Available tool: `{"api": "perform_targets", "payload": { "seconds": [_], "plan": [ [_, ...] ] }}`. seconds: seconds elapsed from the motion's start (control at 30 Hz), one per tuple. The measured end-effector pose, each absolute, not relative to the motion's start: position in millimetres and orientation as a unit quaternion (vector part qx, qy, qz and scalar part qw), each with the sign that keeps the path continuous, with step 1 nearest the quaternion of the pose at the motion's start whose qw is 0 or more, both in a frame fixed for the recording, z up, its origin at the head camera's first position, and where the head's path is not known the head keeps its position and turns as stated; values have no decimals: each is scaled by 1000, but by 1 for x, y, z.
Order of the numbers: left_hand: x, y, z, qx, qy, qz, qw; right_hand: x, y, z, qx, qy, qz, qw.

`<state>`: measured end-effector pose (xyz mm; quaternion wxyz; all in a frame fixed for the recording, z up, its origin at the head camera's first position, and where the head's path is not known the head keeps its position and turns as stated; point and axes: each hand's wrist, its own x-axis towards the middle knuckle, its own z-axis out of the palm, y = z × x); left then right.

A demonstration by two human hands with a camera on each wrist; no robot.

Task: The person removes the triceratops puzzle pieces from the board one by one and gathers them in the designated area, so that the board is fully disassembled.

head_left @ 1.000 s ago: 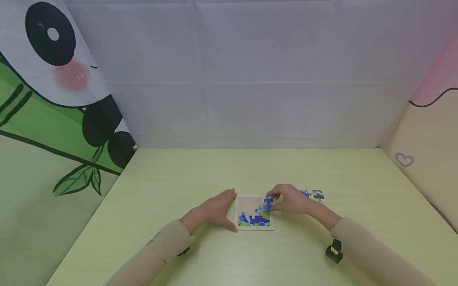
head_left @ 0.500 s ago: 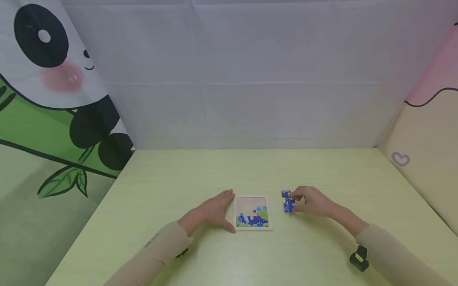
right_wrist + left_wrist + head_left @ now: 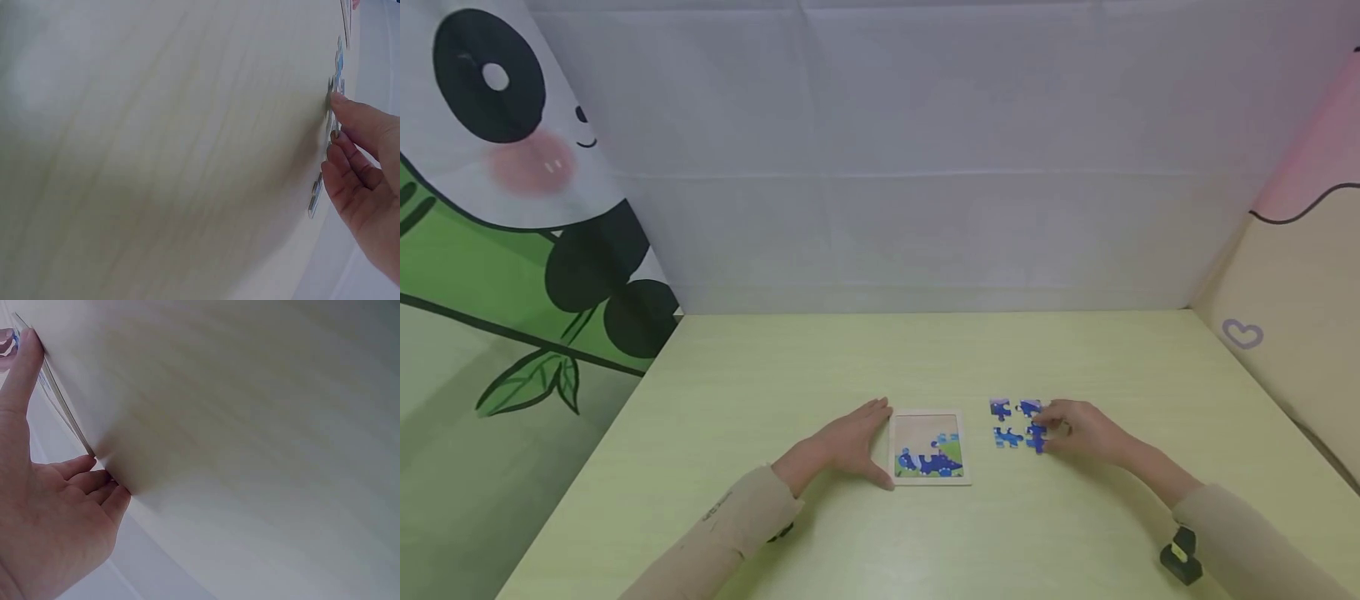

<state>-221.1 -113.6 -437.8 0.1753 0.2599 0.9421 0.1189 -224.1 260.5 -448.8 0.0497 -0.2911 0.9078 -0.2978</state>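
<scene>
my right hand (image 3: 1086,432) pinches blue puzzle piece (image 3: 1037,439) at fingertips; part-filled frame (image 3: 966,450) lies to its left, loose piece (image 3: 1008,437) between. my left hand (image 3: 853,442), nearer frame, rests spread along left edge.

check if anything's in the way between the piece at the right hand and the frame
Yes: a lighter blue piece lies flat between the dark blue piece at the right hand and the frame.
</scene>
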Motion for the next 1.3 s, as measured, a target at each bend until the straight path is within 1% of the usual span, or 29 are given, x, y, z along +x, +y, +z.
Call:
{"api": "perform_targets", "payload": {
  "seconds": [0.17, 0.37, 0.83, 1.1, 1.3],
  "plan": [
    [-221, -114, -438, 260, 942, 119, 177, -225, 264, -452, -297, 912, -280, 43],
    [-221, -114, -439, 264, 941, 120, 175, -227, 264, -452, -312, 906, -281, 51],
    [-222, -114, -440, 261, 941, 120, 178, -226, 262, -447, -296, 904, -300, 73],
    [-220, -114, -437, 257, 943, 115, 180, -230, 263, -443, -285, 907, -301, 81],
    [-220, -114, -437, 257, 943, 117, 178, -234, 254, -437, -275, 907, -305, 90]
  ]
}}
